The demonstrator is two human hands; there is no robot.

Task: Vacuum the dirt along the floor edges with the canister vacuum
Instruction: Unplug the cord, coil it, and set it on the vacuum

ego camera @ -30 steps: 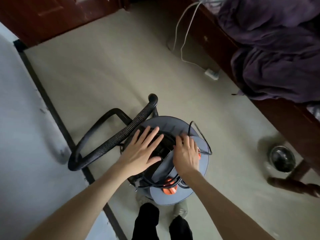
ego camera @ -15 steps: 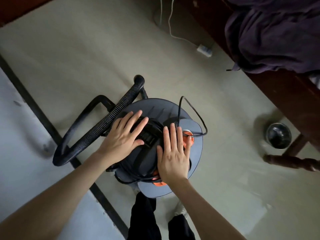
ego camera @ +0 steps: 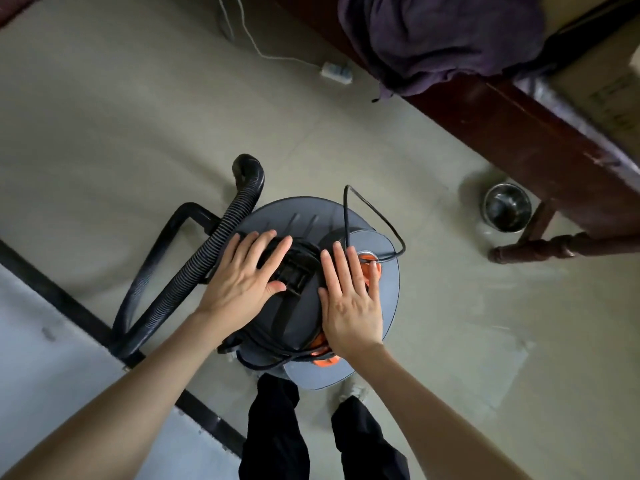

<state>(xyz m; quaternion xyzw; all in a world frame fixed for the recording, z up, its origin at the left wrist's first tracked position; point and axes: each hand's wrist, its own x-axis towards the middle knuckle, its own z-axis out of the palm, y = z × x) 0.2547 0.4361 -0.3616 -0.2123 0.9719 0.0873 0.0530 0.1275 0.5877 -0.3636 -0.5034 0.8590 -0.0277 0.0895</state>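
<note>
Open floor (ego camera: 138, 116) left; bed frame (ego camera: 519, 140), bowl (ego camera: 507, 212) right.

left hand (ego camera: 242, 277) and right hand (ego camera: 349, 292) lie flat on the vacuum (ego camera: 311, 216), covering most of its lid and the cord wound there; its body and wheels sit out of sight under the lid. Both forearms run off the bottom edge, the purple cloth (ego camera: 440, 36) off the top. Hose (ego camera: 194, 268) far end hidden behind the left forearm
</note>
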